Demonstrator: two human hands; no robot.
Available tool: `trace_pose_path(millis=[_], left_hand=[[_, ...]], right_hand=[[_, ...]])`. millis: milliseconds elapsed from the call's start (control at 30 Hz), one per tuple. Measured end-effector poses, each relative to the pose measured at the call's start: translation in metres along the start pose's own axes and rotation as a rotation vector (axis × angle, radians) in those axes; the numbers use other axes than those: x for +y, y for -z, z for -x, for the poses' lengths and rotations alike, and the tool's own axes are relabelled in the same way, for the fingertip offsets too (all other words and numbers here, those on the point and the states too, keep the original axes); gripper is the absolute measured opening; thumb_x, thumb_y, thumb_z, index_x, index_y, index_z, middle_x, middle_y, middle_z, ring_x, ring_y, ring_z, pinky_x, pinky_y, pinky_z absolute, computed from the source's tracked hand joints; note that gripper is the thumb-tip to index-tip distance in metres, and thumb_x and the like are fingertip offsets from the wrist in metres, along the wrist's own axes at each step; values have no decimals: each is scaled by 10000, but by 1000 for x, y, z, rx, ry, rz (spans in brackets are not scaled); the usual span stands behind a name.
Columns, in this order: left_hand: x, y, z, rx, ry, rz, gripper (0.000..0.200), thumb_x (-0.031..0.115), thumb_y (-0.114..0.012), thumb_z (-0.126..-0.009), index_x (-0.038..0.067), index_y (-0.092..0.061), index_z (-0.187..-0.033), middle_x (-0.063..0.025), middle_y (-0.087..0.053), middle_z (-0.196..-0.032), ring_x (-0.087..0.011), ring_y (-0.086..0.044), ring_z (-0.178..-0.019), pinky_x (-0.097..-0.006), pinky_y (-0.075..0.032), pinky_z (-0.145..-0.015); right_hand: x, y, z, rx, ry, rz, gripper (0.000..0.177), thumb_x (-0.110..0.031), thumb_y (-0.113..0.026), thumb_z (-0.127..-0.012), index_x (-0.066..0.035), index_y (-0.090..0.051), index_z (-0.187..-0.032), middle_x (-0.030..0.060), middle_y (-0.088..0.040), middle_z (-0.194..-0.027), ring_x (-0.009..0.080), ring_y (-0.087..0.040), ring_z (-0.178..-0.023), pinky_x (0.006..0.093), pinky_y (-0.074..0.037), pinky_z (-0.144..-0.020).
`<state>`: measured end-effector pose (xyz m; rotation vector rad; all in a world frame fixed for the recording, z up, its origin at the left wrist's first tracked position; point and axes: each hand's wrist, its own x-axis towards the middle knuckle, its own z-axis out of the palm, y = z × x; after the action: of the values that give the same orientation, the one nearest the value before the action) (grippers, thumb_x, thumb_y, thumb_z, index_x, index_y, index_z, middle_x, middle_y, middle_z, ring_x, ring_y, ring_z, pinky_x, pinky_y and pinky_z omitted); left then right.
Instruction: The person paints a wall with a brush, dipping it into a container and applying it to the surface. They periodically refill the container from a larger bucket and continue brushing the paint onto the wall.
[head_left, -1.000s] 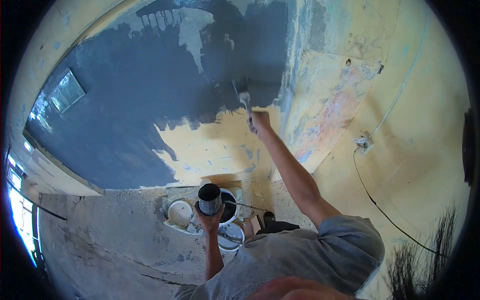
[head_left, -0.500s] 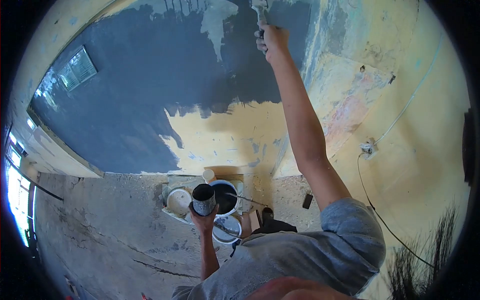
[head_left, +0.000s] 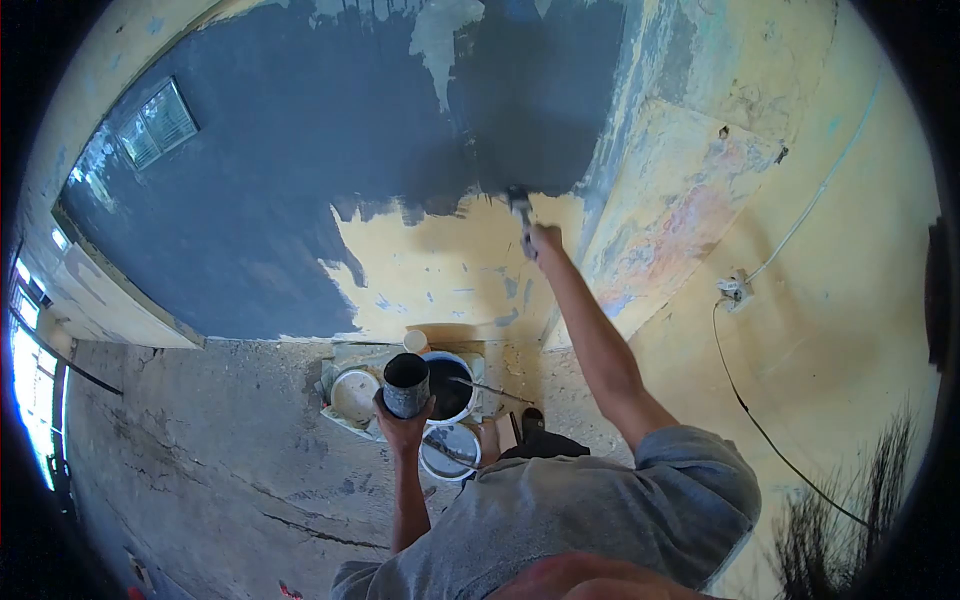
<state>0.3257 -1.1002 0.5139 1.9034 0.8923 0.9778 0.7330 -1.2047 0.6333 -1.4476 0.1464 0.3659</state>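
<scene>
My right hand (head_left: pixel 541 243) is closed round the handle of a paintbrush (head_left: pixel 519 205). Its dark bristles meet the wall near the lower edge of the dark grey paint (head_left: pixel 300 170), above a bare cream strip (head_left: pixel 450 270). Down by my body, my left hand (head_left: pixel 404 425) grips a paint-smeared can (head_left: pixel 406 388) from below, its dark mouth facing up. Just behind the can stands a bucket of dark paint (head_left: pixel 452 385) with a stick (head_left: pixel 490 390) leaning out of it.
A white-lidded bucket (head_left: pixel 355 397) stands left of the can, and another pail (head_left: pixel 449 452) nearer me. A small cream container (head_left: pixel 415 342) is against the wall. On the right wall, a cable hangs from a socket (head_left: pixel 733 289). Cracks run across the concrete floor (head_left: pixel 220 430).
My right hand has swept the paintbrush down the wall from the top to the lower paint edge. The left hand still holds the can in nearly the same place.
</scene>
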Motion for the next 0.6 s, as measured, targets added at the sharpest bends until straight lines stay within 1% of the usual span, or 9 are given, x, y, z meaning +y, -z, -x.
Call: trace_pose_path(millis=[67,100,133,167,200,333,467,533,600], left_hand=[[2,-1,-2,4,13,3,828,303,-908,-504,16,-492,-1160,-186,-591,-1047,-359,-588,-945,-480,-461,-837],[3,-1,0,-1,14,2,828,303,-908,-504,16,-492,-1160,-186,-591,-1047,-359,-588,-945,-480,-461,-837],[5,-2,0,15,10,-5,825,303,-909,-503,18,-492,-1155,-184,-591,-1043,-359,-587,-942,-480,-460,-837],[7,-4,-2,33,4,-11,822,304,-909,-502,20,-493,-1151,-182,-591,-1039,-359,-586,-940,-479,-460,-837],[8,-3,-3,32,5,-12,822,304,-909,-502,20,-493,-1151,-182,-591,-1039,-359,-586,-940,-479,-460,-837],[11,-3,3,9,22,-16,835,319,-911,-493,15,-494,-1149,-186,-585,-1048,-365,-577,-954,-482,-456,-839],[-3,-2,11,0,8,-14,858,334,-912,-484,7,-492,-1156,-197,-578,-1062,-374,-575,-954,-486,-454,-838],[-5,0,15,31,8,0,861,329,-912,-485,4,-490,-1161,-199,-577,-1063,-374,-576,-957,-483,-456,-840],[-4,6,20,58,9,13,864,323,-912,-485,1,-488,-1165,-201,-576,-1064,-374,-577,-961,-481,-457,-842]], right_hand=[[-54,-14,-10,-71,174,-123,135,-78,-580,-797,-17,-542,-683,80,-524,-539,146,-464,-373,303,-276,-311],[-78,-23,-28,-99,327,-163,137,-89,-590,-788,-13,-544,-685,99,-543,-551,158,-484,-389,304,-301,-323],[-128,-36,-20,-68,186,-16,148,-96,-595,-802,-6,-542,-697,116,-555,-576,168,-480,-387,309,-315,-330],[-169,-46,15,-90,279,-101,151,-98,-585,-827,5,-540,-726,127,-565,-602,155,-458,-378,296,-301,-332],[-200,-49,35,-201,273,-115,155,-101,-580,-852,10,-541,-752,121,-563,-613,125,-447,-390,273,-280,-339],[-268,-71,104,-317,509,-149,164,-140,-584,-884,-20,-540,-781,81,-538,-617,87,-397,-394,257,-232,-335],[-264,-95,100,-346,595,-163,154,-151,-575,-892,-36,-543,-794,57,-531,-614,91,-398,-388,255,-225,-333],[-223,-107,62,-288,428,-108,159,-190,-580,-898,-56,-544,-821,41,-525,-615,99,-394,-381,260,-225,-333],[-153,-107,26,-205,379,50,182,-236,-582,-896,-72,-544,-826,40,-525,-607,113,-399,-373,269,-238,-325]])
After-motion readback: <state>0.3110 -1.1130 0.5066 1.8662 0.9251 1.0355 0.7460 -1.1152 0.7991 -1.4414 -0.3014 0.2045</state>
